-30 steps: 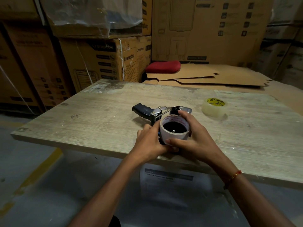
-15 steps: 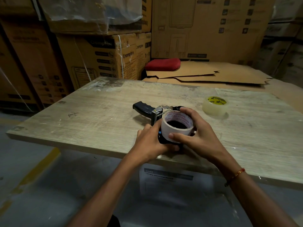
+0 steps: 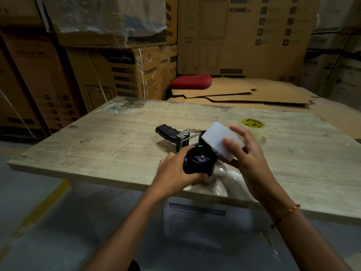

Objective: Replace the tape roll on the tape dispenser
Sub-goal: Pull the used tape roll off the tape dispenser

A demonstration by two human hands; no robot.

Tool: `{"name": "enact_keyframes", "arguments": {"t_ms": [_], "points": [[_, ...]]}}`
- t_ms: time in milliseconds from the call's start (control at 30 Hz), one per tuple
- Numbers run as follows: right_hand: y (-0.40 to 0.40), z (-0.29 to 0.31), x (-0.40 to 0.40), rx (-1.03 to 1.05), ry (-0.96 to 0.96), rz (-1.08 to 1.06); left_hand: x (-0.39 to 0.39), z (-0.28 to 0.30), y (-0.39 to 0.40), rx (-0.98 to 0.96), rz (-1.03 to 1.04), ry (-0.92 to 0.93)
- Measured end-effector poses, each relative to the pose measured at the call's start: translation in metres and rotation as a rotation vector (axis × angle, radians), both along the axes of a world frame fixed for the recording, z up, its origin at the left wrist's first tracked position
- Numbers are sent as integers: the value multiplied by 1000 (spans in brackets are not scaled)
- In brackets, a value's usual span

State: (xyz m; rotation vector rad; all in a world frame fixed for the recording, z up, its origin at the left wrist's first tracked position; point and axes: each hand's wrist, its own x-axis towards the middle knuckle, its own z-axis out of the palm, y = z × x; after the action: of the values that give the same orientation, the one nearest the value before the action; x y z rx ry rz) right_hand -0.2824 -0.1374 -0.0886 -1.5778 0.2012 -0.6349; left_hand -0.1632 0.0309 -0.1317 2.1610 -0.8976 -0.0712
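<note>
my left hand point(image 3: 176, 173) sits nearest, its fingers curled round the black hub of the tape dispenser point(image 3: 197, 160), pinning it to the counter point(image 3: 117, 145) near the front edge; the hub stands bare, its little centre pin showing; my right hand point(image 3: 248, 159) is just beside it, thumb and fingers pinching the spent white roll point(image 3: 216, 140), which is tilted and, as far as i can tell through the blur, clear of the hub; i judge the old roll is off and the fresh one not yet fitted; to do this well i would keep the left grip firm so the dispenser cannot skid, carry the old roll aside, and watch the metal blade end by the handle; farther back and to the right lies the new clear tape roll point(image 3: 252, 128), flat on the counter, well apart from the dispenser, its yellow core label reading "supreme" or something close; a sheet below the counter begins "empty", the rest too blurred; behind, stacked cartons point(image 3: 125, 75) are printed "crompton"; flattened cardboard point(image 3: 244, 94) and a red cushion point(image 3: 191, 81) lie beyond.
</note>
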Motion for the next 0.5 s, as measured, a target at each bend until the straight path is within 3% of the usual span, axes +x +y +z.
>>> {"name": "enact_keyframes", "arguments": {"t_ms": [100, 233, 500], "points": [[-7, -1, -9, 191, 2, -14, 6, -2, -4, -88, 19, 82], [-14, -4, -21, 130, 83, -49, 11, 3, -12, -191, 98, 138], [-20, -7, -28, 138, 106, -51, 34, 12, -19, -71, 264, 23]]}}
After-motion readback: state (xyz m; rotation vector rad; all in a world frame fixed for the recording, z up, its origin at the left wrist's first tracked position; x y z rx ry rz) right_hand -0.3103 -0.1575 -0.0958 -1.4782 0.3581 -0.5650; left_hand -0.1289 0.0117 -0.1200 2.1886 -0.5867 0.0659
